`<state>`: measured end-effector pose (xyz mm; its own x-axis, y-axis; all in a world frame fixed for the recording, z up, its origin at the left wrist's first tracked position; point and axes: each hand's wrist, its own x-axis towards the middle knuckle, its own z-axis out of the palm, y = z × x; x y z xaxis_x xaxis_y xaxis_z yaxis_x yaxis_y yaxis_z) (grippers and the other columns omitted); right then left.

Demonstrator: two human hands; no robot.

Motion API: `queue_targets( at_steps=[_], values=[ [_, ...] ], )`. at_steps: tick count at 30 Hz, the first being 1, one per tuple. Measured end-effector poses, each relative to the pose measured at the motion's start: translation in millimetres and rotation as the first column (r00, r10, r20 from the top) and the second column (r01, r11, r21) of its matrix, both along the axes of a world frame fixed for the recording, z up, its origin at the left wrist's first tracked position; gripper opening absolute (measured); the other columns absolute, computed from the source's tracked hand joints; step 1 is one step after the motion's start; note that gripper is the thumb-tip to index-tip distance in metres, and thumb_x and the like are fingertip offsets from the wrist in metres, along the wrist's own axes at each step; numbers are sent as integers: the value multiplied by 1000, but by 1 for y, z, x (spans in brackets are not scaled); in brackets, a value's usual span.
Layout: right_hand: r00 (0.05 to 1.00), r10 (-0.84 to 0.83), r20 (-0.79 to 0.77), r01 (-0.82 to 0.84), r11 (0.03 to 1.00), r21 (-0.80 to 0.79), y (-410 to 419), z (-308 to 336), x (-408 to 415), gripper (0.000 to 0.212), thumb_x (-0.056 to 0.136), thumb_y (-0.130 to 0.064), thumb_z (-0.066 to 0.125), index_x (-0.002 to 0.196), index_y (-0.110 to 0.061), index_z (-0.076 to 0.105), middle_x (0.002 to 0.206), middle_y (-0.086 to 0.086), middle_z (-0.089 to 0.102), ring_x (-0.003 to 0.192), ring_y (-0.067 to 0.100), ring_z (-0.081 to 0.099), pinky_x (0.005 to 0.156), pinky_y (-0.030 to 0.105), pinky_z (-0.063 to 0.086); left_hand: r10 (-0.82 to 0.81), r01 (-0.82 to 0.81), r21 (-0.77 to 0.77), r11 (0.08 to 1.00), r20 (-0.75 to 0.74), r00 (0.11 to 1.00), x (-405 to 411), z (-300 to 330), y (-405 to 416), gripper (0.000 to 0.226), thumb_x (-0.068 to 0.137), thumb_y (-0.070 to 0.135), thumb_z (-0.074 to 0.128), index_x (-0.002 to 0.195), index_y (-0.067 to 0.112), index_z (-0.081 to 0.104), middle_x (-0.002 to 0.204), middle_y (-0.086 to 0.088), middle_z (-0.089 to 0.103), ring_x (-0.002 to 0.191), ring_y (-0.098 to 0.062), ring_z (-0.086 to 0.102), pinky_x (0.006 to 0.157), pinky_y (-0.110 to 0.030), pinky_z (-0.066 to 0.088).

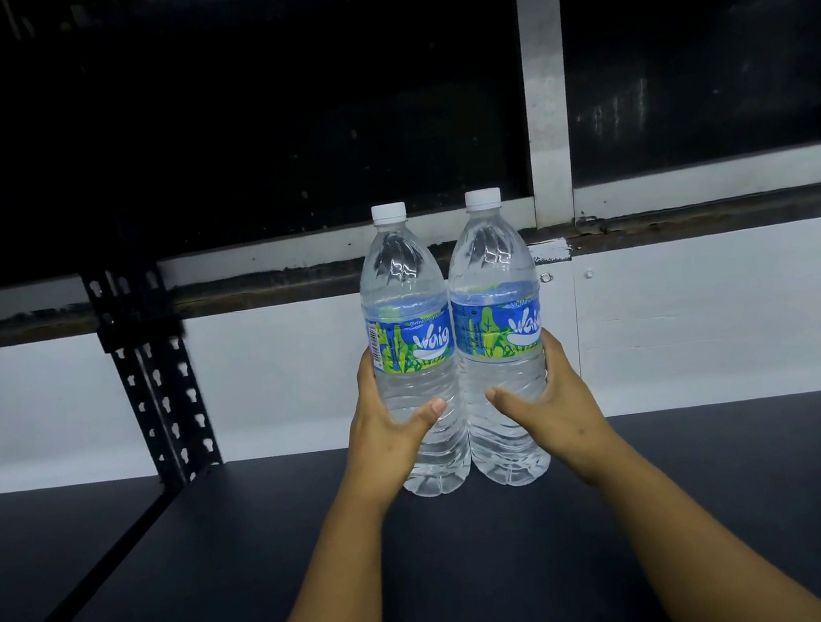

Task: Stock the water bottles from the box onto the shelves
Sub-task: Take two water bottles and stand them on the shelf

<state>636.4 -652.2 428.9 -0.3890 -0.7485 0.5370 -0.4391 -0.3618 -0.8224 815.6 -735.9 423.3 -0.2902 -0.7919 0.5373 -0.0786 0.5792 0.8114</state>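
Glossy clear plastic bottles (pixel 455 357); matt dark shelf (pixel 222 566).

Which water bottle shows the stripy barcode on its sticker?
The left bottle, held by the left hand. Its label has a barcode at the left edge. The right bottle, in the right hand, shows only small print there.

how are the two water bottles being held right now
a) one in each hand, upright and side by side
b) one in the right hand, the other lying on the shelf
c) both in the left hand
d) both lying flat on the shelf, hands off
a: the left hand grips the left bottle and the right hand grips the right bottle, both upright with white caps on top, sides touching, over the dark shelf.
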Motion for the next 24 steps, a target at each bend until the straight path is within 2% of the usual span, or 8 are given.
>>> queue_targets(
  at_steps=[5,10,13,16,18,21,22,24],
  values=[
    [1000,19,-12,-19,1000,21,2,2,0,70,79,-18,78,130,-42,36,118,-29,55,105,-11,56,86,16,44,-15,15,17,1000,7,1000,-1,1,1,88,77,29,79,145,42,25,136,23,52,123,-4,53,109,-44,42],
    [990,127,68,-132,989,72,6,9,-9,71,82,-12,75,136,-40,37,117,-29,57,97,-17,57,79,9,44,17,-17,10,1000,32,999,-1,3,2,93,70,43,81,144,45,26,142,15,47,130,-9,48,109,-46,40],
    [984,151,91,-158,985,73,5,10,-13,67,85,-8,71,137,-40,41,114,-28,64,104,-7,60,84,18,46,79,-79,-16,997,35,996,-2,8,3,96,68,42,83,146,38,27,141,9,41,131,-11,43,110,-43,40],
    [987,131,94,-137,988,65,4,9,-13,66,86,-9,70,137,-39,42,116,-25,63,108,0,61,87,22,47,116,-114,-58,992,34,993,-1,7,0,86,73,33,82,143,32,33,138,7,45,125,-10,47,107,-40,43],
    [990,103,92,-108,993,50,3,7,-12,66,85,-12,72,139,-35,42,120,-22,61,109,2,59,87,21,46,111,-109,-60,992,43,993,0,7,-1,73,76,29,81,134,39,38,133,12,52,118,-1,52,102,-30,46],
    [995,56,78,-59,998,38,3,6,-9,69,84,-17,74,140,-35,40,117,-24,57,106,-5,55,81,14,44,79,-77,-52,996,35,996,2,8,-2,63,80,21,79,117,53,40,118,25,58,102,19,53,84,-5,43],
    [996,45,71,-48,998,40,3,6,-8,69,83,-19,75,140,-36,39,116,-25,56,104,-7,54,80,13,44,74,-72,-51,996,38,997,3,8,-3,62,80,20,78,115,54,40,115,27,58,100,21,53,81,-3,42],
    [997,43,70,-47,998,51,3,7,-8,70,83,-19,76,139,-37,38,113,-28,54,101,-10,54,77,10,43,72,-70,-48,996,36,997,4,7,-4,63,80,21,78,115,57,39,116,27,58,102,19,53,86,-10,45]
  ],
)
